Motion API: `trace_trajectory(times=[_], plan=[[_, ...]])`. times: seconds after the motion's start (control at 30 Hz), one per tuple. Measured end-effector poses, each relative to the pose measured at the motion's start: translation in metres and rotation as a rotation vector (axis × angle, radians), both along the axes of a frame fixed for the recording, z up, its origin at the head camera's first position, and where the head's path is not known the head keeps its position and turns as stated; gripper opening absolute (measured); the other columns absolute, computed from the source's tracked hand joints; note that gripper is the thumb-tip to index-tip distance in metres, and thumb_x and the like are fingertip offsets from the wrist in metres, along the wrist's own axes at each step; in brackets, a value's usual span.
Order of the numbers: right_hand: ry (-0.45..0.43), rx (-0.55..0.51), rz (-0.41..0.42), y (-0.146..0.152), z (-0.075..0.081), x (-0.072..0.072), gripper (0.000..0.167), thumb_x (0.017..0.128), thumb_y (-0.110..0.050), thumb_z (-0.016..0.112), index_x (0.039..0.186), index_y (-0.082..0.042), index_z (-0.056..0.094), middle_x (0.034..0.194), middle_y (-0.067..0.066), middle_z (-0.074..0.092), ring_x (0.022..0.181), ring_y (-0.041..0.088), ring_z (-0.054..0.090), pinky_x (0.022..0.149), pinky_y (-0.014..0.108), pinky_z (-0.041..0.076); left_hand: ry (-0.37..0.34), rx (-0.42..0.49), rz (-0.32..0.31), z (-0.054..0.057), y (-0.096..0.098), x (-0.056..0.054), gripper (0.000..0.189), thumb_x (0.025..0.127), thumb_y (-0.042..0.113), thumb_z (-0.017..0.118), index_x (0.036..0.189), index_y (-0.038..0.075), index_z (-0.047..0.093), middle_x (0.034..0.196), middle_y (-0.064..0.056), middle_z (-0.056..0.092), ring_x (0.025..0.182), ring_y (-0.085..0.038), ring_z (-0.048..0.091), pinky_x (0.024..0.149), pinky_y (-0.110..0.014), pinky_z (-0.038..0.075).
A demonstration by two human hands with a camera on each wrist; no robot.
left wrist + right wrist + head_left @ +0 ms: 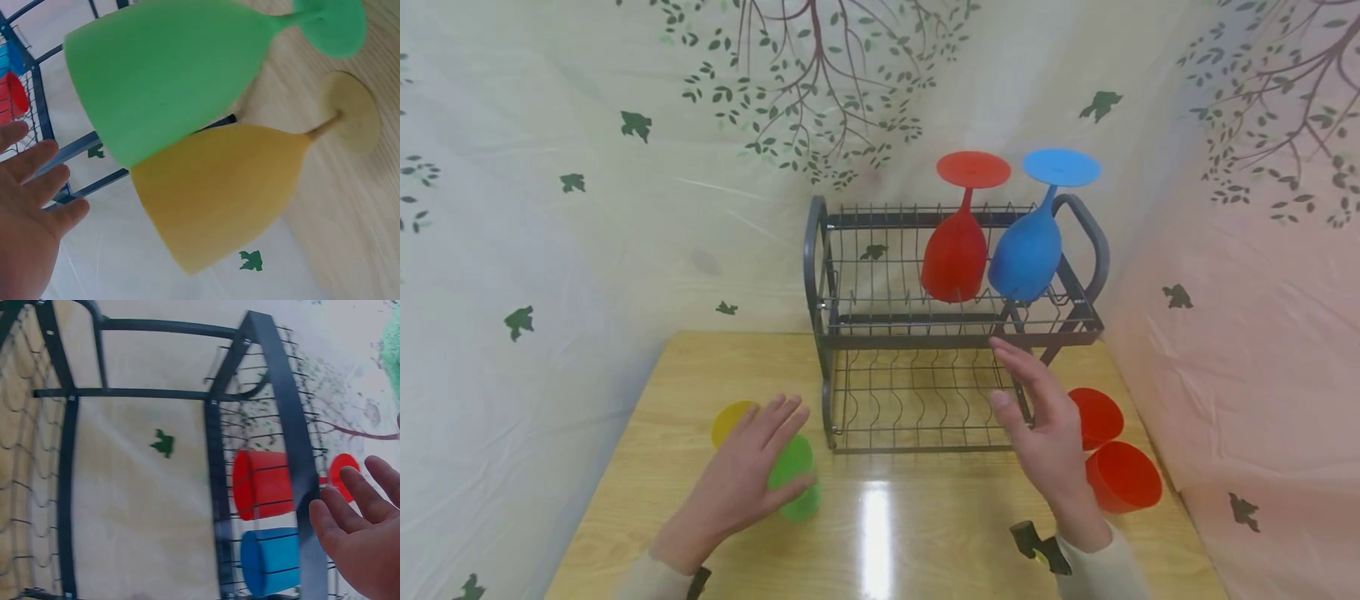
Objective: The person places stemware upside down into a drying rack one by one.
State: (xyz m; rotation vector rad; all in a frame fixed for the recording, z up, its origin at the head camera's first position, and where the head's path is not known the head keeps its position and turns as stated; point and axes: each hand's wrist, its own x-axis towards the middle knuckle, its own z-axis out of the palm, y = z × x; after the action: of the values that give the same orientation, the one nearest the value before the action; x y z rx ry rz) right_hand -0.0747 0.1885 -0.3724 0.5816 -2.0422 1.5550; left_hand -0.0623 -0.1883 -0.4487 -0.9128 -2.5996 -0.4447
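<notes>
My left hand (748,479) has its fingers spread and grips nothing. In the head view it overlaps a green goblet (802,496) and a yellow goblet (730,421). The left wrist view shows the green goblet (169,75) and yellow goblet (219,194) standing side by side on their bases, beyond the fingers. My right hand (1045,433), also holding nothing, is raised before the right front of the dish rack (917,340). A red goblet (958,258) and a blue goblet (1030,254) stand upside down on the rack's upper tier.
Two red cups (1126,479) are on the wooden table (940,533), to the right of my right hand; their lower parts are partly hidden. Wire rows fill the rack's lower tier (925,400). Patterned fabric (565,250) hangs behind and at both sides.
</notes>
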Motion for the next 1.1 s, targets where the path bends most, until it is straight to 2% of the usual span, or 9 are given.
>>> trace_trajectory(times=[0.13,0.37,0.47,0.73,0.9,1.1], plan=[[-0.034,0.027,0.002,0.001,-0.017,0.002,0.053,0.088,0.017,0.063,0.139,0.003,0.060,0.147,0.016,0.059,0.138,0.016,0.052,0.113,0.021,0.040,-0.056,-0.067,-0.044,-0.002,-0.004,0.000,0.086,0.089,0.060,0.071,0.151,0.004,0.049,0.159,-0.018,0.044,0.145,-0.042,0.042,0.117,-0.062,0.034],[-0.115,0.084,0.001,0.000,-0.038,0.005,0.050,0.092,0.010,0.065,0.140,-0.002,0.062,0.147,0.014,0.060,0.137,0.008,0.052,0.110,0.017,0.041,-0.109,-0.176,-0.089,-0.002,-0.008,0.000,0.088,0.091,0.070,0.062,0.152,0.008,0.050,0.160,-0.015,0.043,0.146,-0.040,0.041,0.116,-0.060,0.036],[-0.129,0.097,0.012,-0.001,-0.046,0.004,0.050,0.092,0.010,0.066,0.139,-0.003,0.062,0.147,0.013,0.060,0.137,0.008,0.053,0.110,0.018,0.041,-0.131,-0.220,-0.100,-0.001,-0.010,-0.001,0.088,0.090,0.069,0.064,0.153,0.010,0.049,0.161,-0.014,0.042,0.146,-0.040,0.041,0.116,-0.060,0.036],[-0.172,0.130,-0.014,-0.006,-0.070,0.006,0.044,0.092,0.005,0.070,0.135,-0.007,0.067,0.142,0.010,0.064,0.129,0.004,0.056,0.106,0.015,0.043,-0.137,-0.292,-0.115,-0.001,-0.012,-0.007,0.085,0.088,0.063,0.071,0.152,0.010,0.051,0.158,-0.016,0.045,0.142,-0.039,0.046,0.115,-0.062,0.038],[-0.189,0.159,-0.020,-0.008,-0.082,0.008,0.042,0.092,0.002,0.072,0.133,-0.009,0.068,0.142,0.009,0.064,0.131,0.010,0.057,0.105,0.014,0.043,-0.125,-0.317,-0.126,-0.005,-0.013,-0.008,0.081,0.093,0.068,0.061,0.150,0.012,0.054,0.155,-0.015,0.049,0.139,-0.038,0.049,0.114,-0.062,0.039],[-0.228,0.177,-0.025,-0.007,-0.087,0.009,0.041,0.095,-0.003,0.071,0.134,-0.013,0.068,0.143,0.007,0.064,0.130,0.020,0.060,0.105,0.015,0.043,-0.098,-0.328,-0.143,-0.008,-0.012,-0.011,0.075,0.090,0.061,0.069,0.146,0.014,0.058,0.151,-0.013,0.054,0.135,-0.034,0.054,0.113,-0.062,0.039]])
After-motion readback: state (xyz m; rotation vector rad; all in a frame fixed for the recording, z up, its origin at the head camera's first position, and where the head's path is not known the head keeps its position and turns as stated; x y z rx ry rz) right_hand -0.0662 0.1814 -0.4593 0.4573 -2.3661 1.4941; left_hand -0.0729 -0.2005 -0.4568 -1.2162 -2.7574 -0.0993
